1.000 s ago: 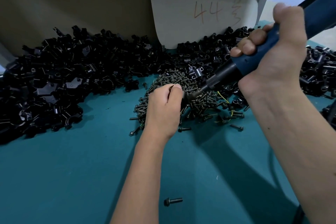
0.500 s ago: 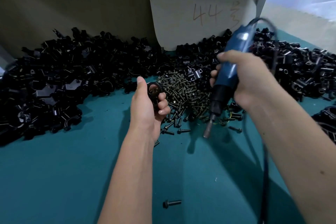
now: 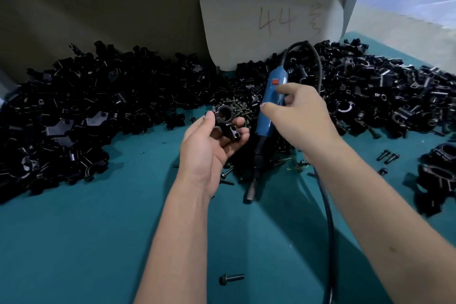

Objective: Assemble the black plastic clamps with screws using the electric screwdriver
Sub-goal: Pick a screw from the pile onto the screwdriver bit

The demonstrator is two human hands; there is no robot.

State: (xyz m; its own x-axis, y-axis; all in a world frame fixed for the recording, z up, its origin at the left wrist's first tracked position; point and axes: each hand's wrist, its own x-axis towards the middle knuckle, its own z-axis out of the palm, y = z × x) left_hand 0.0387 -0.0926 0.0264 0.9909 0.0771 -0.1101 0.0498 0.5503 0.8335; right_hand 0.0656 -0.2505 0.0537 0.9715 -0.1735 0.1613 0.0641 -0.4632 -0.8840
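My left hand point(image 3: 207, 153) is palm up and holds a black clamp point(image 3: 225, 118), a ring with a two-hole block, between thumb and curled fingers. The blue electric screwdriver point(image 3: 265, 121) lies tilted just to its right, with its bit end point(image 3: 249, 196) down on the teal table point(image 3: 74, 242). Above the tool's body my right hand point(image 3: 303, 118) hovers with thumb and fingers spread, the index finger near the red switch and not gripping. A pile of screws point(image 3: 240, 108) lies behind the clamp, partly hidden by both hands.
Heaps of black clamp parts cover the back left point(image 3: 98, 106) and back right point(image 3: 382, 96). A white card marked 44 point(image 3: 271, 15) leans on the wall. The black cable point(image 3: 329, 229) runs under my right forearm. A loose screw point(image 3: 230, 279) lies near me; dark clamps point(image 3: 439, 173) sit at far right.
My right hand lowered the screwdriver tip-down onto the table and loosened its grip. My left hand turned palm up, showing the clamp.
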